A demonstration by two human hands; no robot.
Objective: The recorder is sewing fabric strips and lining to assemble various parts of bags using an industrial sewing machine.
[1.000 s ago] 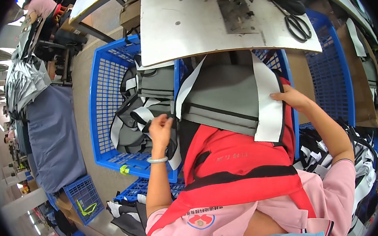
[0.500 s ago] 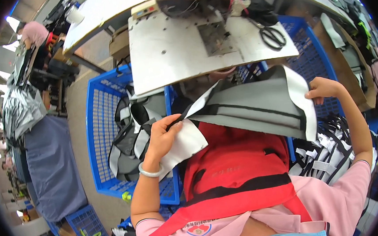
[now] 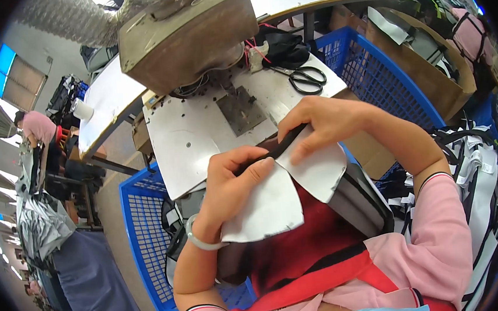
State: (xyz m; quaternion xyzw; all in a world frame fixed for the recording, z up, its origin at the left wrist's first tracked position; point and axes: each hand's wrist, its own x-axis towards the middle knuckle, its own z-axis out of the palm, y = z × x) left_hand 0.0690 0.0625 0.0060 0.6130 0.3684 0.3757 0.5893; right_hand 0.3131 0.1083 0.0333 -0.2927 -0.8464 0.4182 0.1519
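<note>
Your left hand and right hand are close together, both pinching the grey-and-white fabric piece at its black edging. Its 2 white ends hang side by side, but no join between them can be made out, so handling looks only partway. It drapes below your grip, before your red apron.

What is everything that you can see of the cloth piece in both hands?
The cloth piece is bent, its black edge pinched by the left hand and the right hand. Two smooth-looking white flaps hang below, in front of the red apron. Grey cloth, apparently the same piece, slopes down at the right. The hands hide some of it.
</note>
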